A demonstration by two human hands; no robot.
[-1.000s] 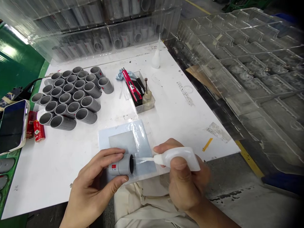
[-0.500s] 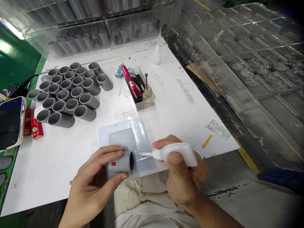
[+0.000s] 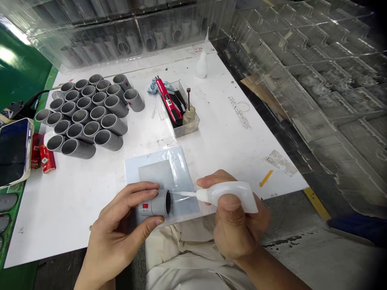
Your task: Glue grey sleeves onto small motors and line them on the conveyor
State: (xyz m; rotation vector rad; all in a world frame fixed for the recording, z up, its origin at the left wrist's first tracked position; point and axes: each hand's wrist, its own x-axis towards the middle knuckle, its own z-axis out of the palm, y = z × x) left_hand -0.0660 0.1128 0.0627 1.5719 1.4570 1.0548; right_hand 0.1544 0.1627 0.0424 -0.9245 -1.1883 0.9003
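Observation:
My left hand (image 3: pixel 123 225) grips a short grey plastic tube (image 3: pixel 155 204) between thumb and fingers, its open end facing right and a small red mark on its side. My right hand (image 3: pixel 234 225) is wrapped around a white squeeze bottle (image 3: pixel 232 195) with a thin nozzle. The bottle lies sideways, and its fine tip points left at the tube's rim; I cannot tell whether the tip touches. Below the tube, a light blue cloth (image 3: pixel 186 177) lies on the table under a clear sheet with a grey patch (image 3: pixel 157 172).
Several grey tubes (image 3: pixel 80 117) stand grouped at left, near a phone (image 3: pixel 13 151) and red battery (image 3: pixel 47 159). A small clear box (image 3: pixel 187 129) holds a red utility knife (image 3: pixel 167 100) and glass bottle (image 3: pixel 189 117). Another nozzle bottle (image 3: pixel 201 66) stands behind. Clear trays (image 3: pixel 305 88) lie right.
My right hand and the squeeze bottle have shifted slightly right. The tube has turned a little in my left hand, its red mark looking different. The whole view has moved slightly.

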